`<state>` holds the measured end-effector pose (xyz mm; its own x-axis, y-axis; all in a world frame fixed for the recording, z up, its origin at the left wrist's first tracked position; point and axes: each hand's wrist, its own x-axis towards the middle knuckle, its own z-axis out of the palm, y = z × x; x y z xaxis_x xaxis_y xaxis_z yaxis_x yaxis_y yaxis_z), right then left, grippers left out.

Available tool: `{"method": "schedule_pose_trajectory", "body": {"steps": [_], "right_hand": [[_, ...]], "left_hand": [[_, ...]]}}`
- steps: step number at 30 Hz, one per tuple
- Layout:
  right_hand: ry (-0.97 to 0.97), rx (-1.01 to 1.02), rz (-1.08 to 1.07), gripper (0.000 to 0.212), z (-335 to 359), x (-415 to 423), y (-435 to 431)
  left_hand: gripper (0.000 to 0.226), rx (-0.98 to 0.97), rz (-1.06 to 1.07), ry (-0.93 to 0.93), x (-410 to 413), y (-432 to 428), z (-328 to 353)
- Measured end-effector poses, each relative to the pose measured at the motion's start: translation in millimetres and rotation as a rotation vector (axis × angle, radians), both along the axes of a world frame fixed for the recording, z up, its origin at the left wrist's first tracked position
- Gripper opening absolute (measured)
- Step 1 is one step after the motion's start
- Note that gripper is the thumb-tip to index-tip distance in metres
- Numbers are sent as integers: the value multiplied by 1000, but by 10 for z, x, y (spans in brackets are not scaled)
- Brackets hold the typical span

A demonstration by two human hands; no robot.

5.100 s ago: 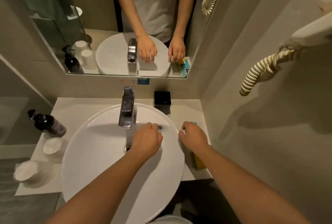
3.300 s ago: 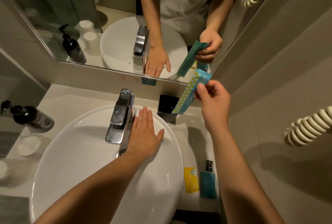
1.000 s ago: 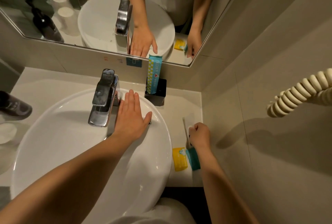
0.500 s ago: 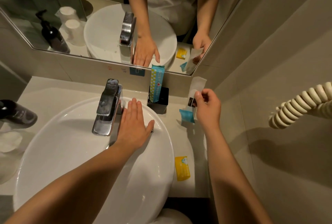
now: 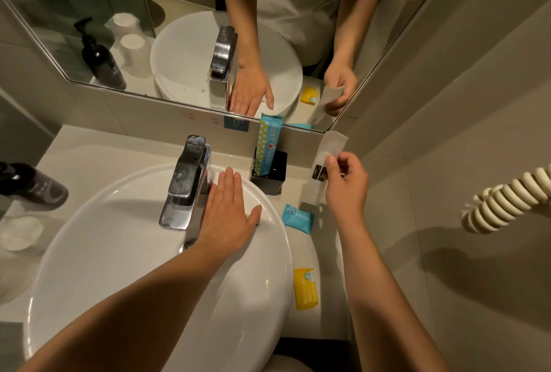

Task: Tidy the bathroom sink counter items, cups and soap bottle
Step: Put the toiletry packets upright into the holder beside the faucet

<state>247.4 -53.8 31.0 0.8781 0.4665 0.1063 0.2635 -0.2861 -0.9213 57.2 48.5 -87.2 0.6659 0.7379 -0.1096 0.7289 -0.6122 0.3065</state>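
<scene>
Beige table surrounds the basin, where the left hand rests flat, fingers spread and empty. The right hand pinches a thin white sachet, probably light, limp and crushable, so best held by its edge.

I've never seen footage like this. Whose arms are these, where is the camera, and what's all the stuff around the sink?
There is no machine here: a person wears a wide-angle camera on the head, looking down at their own bare arms. The mirror above shows them reflected. The left hand lies flat on the white basin beside the tap. The right hand pinches a pale, see-through sachet, held up in the air. On the counter lie a blue packet and a yellow packet. A black holder by the wall has a tall dotted packet standing in it. At far left are a dark soap bottle and cups.
</scene>
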Motion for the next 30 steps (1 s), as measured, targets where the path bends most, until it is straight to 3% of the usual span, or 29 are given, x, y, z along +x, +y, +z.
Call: {"method": "schedule_pose_trajectory", "body": {"steps": [9, 13, 30], "right_hand": [[30, 209, 109, 13, 271, -4, 561], [78, 189, 171, 6, 143, -47, 699], [221, -16, 175, 9, -547, -25, 766]], "left_hand": [[93, -14, -11, 20, 1, 14, -18], [93, -17, -9, 21, 2, 14, -25], [92, -12, 2, 17, 1, 12, -84]]}}
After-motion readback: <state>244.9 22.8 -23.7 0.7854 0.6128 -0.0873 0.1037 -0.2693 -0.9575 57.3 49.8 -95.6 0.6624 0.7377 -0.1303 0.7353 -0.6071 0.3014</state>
